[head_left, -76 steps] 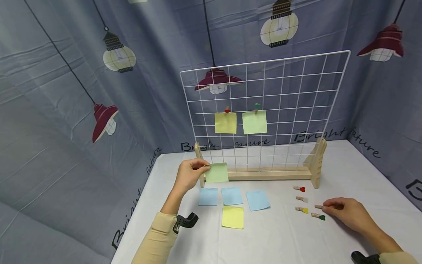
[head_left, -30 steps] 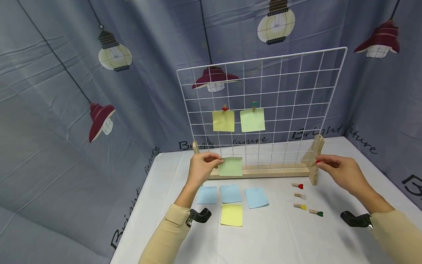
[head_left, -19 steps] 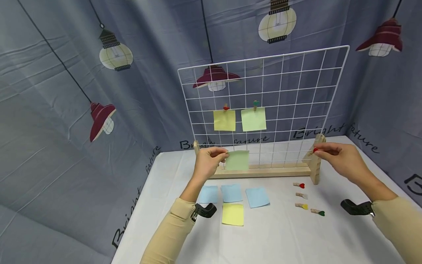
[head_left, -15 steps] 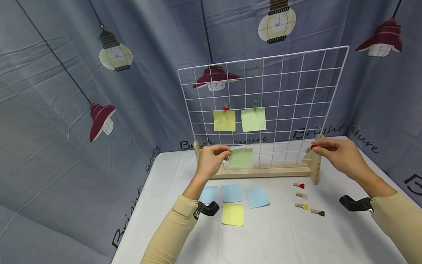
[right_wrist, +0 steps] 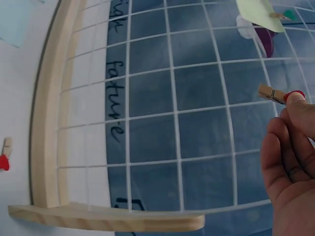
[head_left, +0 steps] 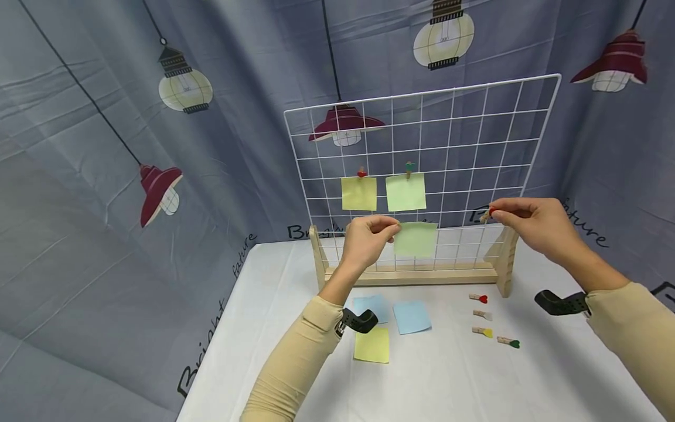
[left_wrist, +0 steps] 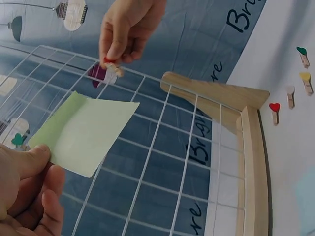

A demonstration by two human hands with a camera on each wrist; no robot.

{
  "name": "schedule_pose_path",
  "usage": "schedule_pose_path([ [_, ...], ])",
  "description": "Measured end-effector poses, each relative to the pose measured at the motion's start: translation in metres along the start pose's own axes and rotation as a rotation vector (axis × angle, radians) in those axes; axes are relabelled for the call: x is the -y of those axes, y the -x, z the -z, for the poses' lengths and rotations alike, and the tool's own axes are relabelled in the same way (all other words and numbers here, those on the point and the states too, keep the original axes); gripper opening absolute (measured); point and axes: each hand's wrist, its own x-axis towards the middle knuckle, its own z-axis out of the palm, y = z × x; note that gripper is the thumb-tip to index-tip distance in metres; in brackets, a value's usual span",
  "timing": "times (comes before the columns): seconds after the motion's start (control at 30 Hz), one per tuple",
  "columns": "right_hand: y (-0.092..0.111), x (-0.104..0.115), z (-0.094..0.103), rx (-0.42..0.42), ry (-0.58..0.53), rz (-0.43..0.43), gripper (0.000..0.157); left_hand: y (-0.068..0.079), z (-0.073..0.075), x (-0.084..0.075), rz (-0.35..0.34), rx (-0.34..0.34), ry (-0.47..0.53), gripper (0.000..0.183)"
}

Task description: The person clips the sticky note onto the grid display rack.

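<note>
My left hand (head_left: 369, 239) pinches a light green sticky note (head_left: 416, 239) by its left edge, in front of the lower part of the white wire grid (head_left: 477, 121). In the left wrist view the note (left_wrist: 93, 135) shows a bent strip along one side. My right hand (head_left: 538, 225) holds a small wooden clothespin (right_wrist: 272, 92) by its red heart end, near the grid's right side. Its wooden tip points away from the fingers. On the grid hang a yellow note (head_left: 359, 194) under a red-heart clothespin and a pale green note (head_left: 405, 192) under a green-heart one.
Blue notes (head_left: 412, 318) and a yellow note (head_left: 372, 346) lie on the white table (head_left: 422, 387), partly behind the left forearm. Several heart clothespins (head_left: 482, 332) lie at the right. A wooden base (head_left: 432, 276) carries the grid, with a patterned curtain (head_left: 253, 146) behind.
The right hand has picked a clothespin off the table and raised it toward the grid. The left hand has carried the green note up and to the right.
</note>
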Motion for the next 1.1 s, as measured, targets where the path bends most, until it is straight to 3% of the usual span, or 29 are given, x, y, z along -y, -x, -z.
schedule_pose_path([
  [0.4,-0.012,0.019,0.003,-0.031,-0.029,0.027,0.043,-0.017,-0.021,-0.015,-0.018,-0.027,-0.013,0.006],
  [0.9,-0.025,0.038,0.007,-0.111,-0.079,0.01,0.048,-0.041,-0.052,-0.042,-0.031,-0.068,-0.069,0.008],
  [1.1,-0.032,0.045,0.009,-0.132,-0.06,-0.017,0.052,-0.048,-0.063,-0.049,-0.004,-0.09,-0.068,0.009],
])
